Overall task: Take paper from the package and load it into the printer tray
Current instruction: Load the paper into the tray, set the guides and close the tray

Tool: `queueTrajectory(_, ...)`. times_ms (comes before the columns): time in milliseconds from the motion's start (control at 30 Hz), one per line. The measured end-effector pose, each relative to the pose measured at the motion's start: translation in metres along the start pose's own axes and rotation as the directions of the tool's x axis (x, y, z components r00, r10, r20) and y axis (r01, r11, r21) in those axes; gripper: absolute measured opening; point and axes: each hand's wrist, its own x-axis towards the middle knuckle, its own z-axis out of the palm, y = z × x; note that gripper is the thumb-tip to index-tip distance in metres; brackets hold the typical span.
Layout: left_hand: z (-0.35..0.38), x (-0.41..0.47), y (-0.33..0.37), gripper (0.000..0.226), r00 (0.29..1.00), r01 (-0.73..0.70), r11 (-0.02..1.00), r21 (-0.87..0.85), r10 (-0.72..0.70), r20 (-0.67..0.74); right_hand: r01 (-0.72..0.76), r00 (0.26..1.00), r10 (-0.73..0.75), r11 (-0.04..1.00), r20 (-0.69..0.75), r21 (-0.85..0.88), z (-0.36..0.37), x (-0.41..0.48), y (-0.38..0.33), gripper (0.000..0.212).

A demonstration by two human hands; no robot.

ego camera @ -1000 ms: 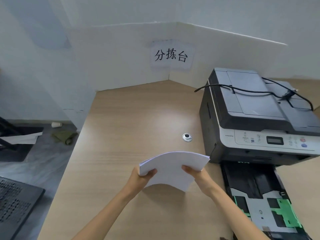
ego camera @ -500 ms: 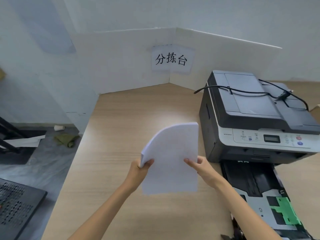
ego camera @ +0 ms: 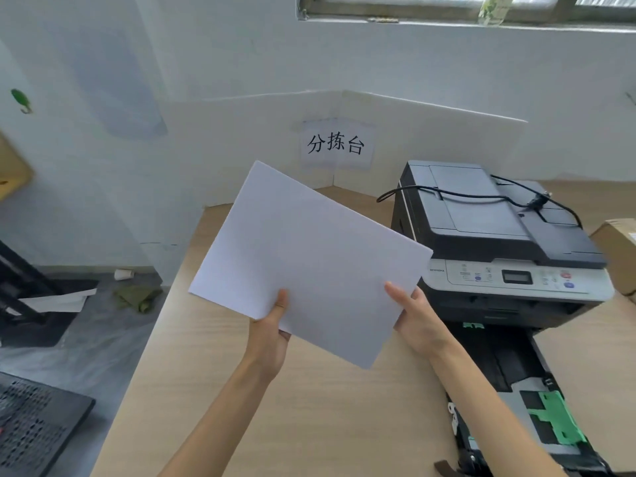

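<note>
White paper stack (ego camera: 309,256) is pinched at its near edge by the left hand (ego camera: 270,333) and right hand (ego camera: 418,320), raised left of the printer (ego camera: 495,242). Its pulled-out tray (ego camera: 509,380) lies empty in front; the sheets likely need lowering in flat.

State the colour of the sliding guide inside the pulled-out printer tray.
Green: the guide in the tray shows best in the head view.

sign (ego camera: 336,144) on white partition | cardboard box (ego camera: 619,249) far right | green cloth (ego camera: 137,296) on floor
</note>
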Motion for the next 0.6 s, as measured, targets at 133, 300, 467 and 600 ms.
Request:
queueTrajectory(133, -0.003, -0.014, 0.007, 0.039, 0.996, -0.027, 0.999, 0.044, 0.023, 0.09, 0.082, 0.99, -0.088, 0.995, -0.115, -0.051, 0.007, -0.002, -0.007, 0.017)
queueTrajectory(300, -0.077, -0.005, 0.055, 0.073, 0.847, 0.258, 0.961, -0.097, -0.177, 0.501, 0.077, 0.993, -0.082, 0.995, -0.082, -0.058, -0.013, -0.012, -0.012, 0.024)
queueTrajectory(467, -0.091, 0.001, 0.079, 0.03, 0.775, 0.239, 0.841, 0.486, -0.467, 0.427, -0.014, 1.0, 0.013, 0.992, -0.009, -0.129, -0.019, -0.017, -0.005, 0.048)
queueTrajectory(600, -0.082, 0.021, 0.072, 0.061, 0.763, 0.257, 0.659, 0.707, -0.587, 0.27, -0.051, 0.998, 0.046, 0.978, -0.031, -0.204, -0.017, -0.015, 0.003, 0.034)
